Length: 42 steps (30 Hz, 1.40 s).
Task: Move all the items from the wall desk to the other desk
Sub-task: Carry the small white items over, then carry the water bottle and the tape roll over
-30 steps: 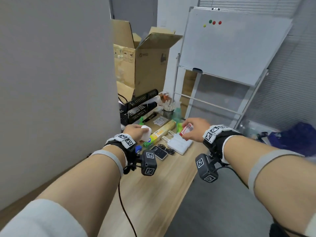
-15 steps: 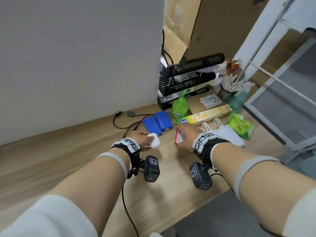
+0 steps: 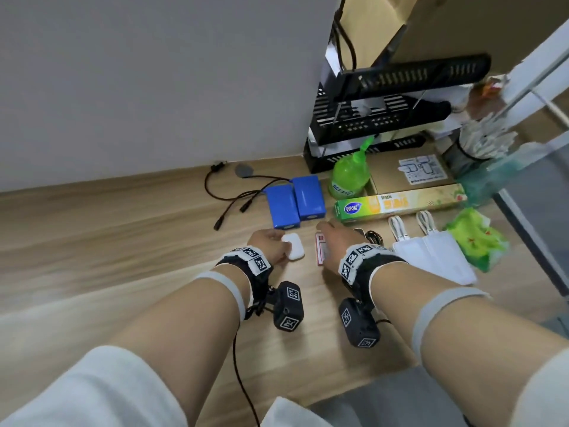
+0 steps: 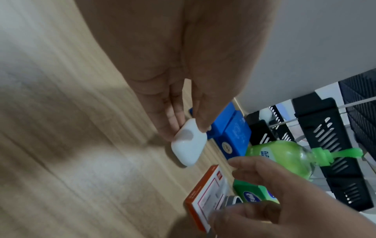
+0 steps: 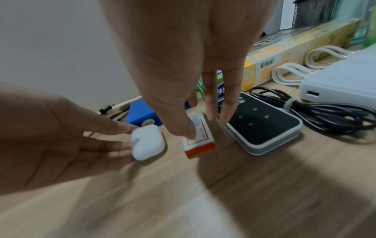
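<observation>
The left hand [image 3: 267,247] pinched a small white case [image 3: 293,250] between thumb and fingertips [image 4: 173,127] — a smooth, glossy, rounded-cornered shell like an earbud case, its lower end touching the wooden desk [image 3: 129,241] in the left wrist view. Just beside it, the right hand [image 3: 334,241] reached down over a small flat box [image 5: 198,140] with orange edges and a white label face outlined in red; the box lay flat on the desk, the thumb [image 5: 187,130] resting on its top and the other fingers straight and hanging just past its far side, so the hand was released rather than gripping. Close to the right of the box sat a black touch-panel device [image 5: 260,127] with a pale rim, and a coiled black cable [image 5: 317,112] beyond it. Behind the hands lay two blue battery packs [image 3: 295,201] side by side with dark leads [image 3: 234,195], a green pump bottle [image 3: 349,177], a long yellow-green carton [image 3: 400,203] and a black mesh rack [image 3: 385,118] against the wall. To the right were white folded items [image 3: 437,254] with looped straps and a green packet [image 3: 474,241].
</observation>
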Tool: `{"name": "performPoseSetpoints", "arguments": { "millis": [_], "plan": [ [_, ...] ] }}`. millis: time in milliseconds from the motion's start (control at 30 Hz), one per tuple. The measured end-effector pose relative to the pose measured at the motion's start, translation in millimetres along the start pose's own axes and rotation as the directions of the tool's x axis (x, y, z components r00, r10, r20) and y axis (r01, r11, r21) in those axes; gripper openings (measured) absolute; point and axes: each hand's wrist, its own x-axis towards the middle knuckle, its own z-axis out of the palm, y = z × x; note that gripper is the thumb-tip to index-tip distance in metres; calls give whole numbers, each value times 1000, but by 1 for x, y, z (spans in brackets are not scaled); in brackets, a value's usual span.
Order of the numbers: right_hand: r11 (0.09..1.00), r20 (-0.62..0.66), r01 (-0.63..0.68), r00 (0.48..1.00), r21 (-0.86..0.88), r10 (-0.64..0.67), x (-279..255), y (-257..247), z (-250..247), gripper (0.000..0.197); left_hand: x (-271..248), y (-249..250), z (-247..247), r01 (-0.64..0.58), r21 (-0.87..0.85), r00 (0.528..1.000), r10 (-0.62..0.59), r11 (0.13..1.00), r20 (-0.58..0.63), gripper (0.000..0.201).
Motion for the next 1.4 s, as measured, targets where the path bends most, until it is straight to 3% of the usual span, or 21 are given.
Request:
{"name": "performPoseSetpoints", "arguments": {
  "millis": [233, 400, 600, 767, 867, 1100, 1300, 1400],
  "plan": [
    [994, -33, 106, 994, 4, -105, -9, -33, -48, 67, -69, 26, -46, -10, -113, 984, -10, 994, -178, 22],
    [954, -123, 293, 951, 57, -284, -35, -114, -104, 59, -146, 50, -121, -162, -284, 921, 41, 945, -388, 27],
    [838, -212, 520, 849, 166, -484, -91, -260, -165, 44, -256, 56, -245, -425, -278, 756, 168, 862, -633, 25],
    [638, -297, 711, 703, 294, -646, -166, -400, -194, 28, -359, 37, -360, -579, -208, 589, 228, 788, -775, 12],
    [538, -322, 799, 601, 269, -732, -219, -486, -204, 11, -424, 14, -432, -626, -155, 502, 243, 764, -830, 9],
    [352, -359, 904, 421, 242, -833, -335, -677, -181, 15, -561, -52, -588, -691, -30, 299, 248, 722, -922, 16],
    [313, -349, 944, 330, 106, -877, -372, -780, -153, 13, -609, -96, -686, -673, 4, 206, 193, 739, -959, 30],
    [360, -378, 933, 327, -19, -866, -366, -812, -152, 17, -606, -107, -724, -634, 18, 198, 185, 773, -962, 33]
  ]
}}
